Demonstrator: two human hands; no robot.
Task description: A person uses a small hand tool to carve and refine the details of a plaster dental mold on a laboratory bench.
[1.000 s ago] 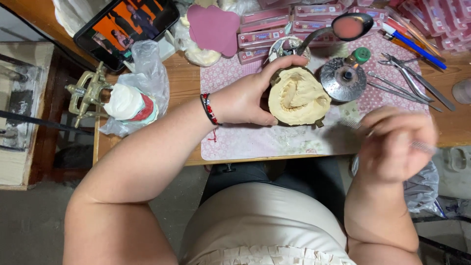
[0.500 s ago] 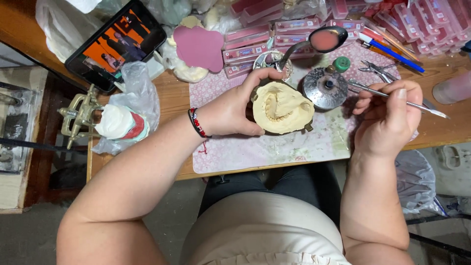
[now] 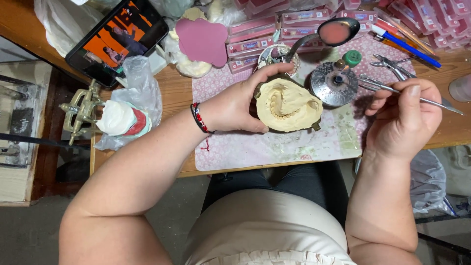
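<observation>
Cream plaster cast (image 3: 288, 104), with a row of teeth showing along its inner arch, sits at the middle of the table (image 3: 171, 91), on a pale patterned mat (image 3: 274, 147). The left hand (image 3: 235, 104) is wrapped round the cast's left side, thumb underneath and fingers curled over the far rim, holding it tilted up towards the camera. A red and black bracelet (image 3: 200, 119) sits on that wrist.

The right hand (image 3: 402, 118) is closed in a pen-like grip on a thin metal tool (image 3: 392, 91). One second ago this hand was low and near, below the table edge. It has since risen to the right of the cast, and the tool's tip now lies at a round metal burner (image 3: 334, 84) just right of and beyond the cast. Judgement: the tool is being attended to at the burner, not applied to the cast, which has kept the same grip and place throughout.

Further out: a spoon (image 3: 338, 32) holding pink material at the far side, pink boxes (image 3: 304, 19) stacked behind it, pliers (image 3: 392, 64) and a blue pen (image 3: 405, 46) at far right. At far left, a phone (image 3: 117, 39) with a lit screen; nearer, a brass frame (image 3: 81, 113) holding a white cast in a bag.
</observation>
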